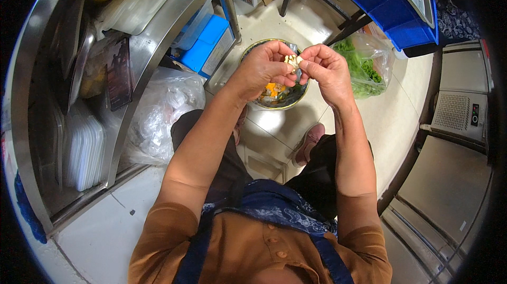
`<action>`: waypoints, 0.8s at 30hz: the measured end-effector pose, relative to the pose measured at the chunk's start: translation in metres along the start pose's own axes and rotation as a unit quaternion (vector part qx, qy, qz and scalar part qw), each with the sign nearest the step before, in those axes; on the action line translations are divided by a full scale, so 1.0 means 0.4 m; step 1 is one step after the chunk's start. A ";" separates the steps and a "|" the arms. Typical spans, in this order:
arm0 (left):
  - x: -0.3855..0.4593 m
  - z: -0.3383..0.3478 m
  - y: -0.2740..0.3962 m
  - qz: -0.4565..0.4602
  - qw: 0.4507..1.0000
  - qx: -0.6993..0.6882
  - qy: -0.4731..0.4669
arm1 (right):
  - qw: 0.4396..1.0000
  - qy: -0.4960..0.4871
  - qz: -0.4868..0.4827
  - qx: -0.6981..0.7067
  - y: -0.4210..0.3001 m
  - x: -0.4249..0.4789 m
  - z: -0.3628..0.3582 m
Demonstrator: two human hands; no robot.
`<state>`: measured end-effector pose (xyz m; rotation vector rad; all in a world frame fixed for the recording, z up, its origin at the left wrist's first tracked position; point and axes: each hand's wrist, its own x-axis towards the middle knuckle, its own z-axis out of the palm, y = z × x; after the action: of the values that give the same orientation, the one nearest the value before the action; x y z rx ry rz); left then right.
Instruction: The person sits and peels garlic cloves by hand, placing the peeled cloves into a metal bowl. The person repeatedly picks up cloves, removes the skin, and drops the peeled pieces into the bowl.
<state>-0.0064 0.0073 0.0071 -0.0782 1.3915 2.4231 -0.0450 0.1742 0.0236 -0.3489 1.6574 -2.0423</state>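
Between my left hand (pixel 267 68) and my right hand (pixel 326 71) is a small, knobbly, cream-white piece of food (pixel 292 62). The fingertips and thumbs of both hands pinch it, so part of it is hidden and its exact kind is unclear. Directly below, a round dark bin with a yellowish rim (pixel 277 107) stands on the floor. Orange and green scraps (pixel 274 90) show inside it, while my hands cover much of its opening. To the right of my right hand, a clear plastic bag (pixel 385 71) holds leafy green vegetables (pixel 354 64).
A steel shelf unit (pixel 166 18) with stacked plastic lids (pixel 84 151) runs along the left. Beside it are a bulging clear plastic bag (pixel 170 102) and a blue box (pixel 210 44). A blue crate (pixel 380 7) is at upper right; steel cabinets (pixel 445 189) line the right.
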 end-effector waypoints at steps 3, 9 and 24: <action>0.003 0.003 -0.003 -0.001 1.000 -0.002 0.002 | 1.000 0.003 0.000 0.000 0.000 0.000 -0.003; -0.003 0.006 0.005 0.013 1.000 0.014 0.013 | 1.000 0.001 0.008 -0.018 0.001 0.008 0.001; -0.002 0.017 -0.012 0.024 1.000 0.000 0.017 | 0.996 0.028 -0.031 -0.081 0.021 0.001 0.028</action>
<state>-0.0033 0.0151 0.0066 -0.0855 1.4245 2.4718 -0.0382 0.1631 0.0181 -0.4061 1.8752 -1.9838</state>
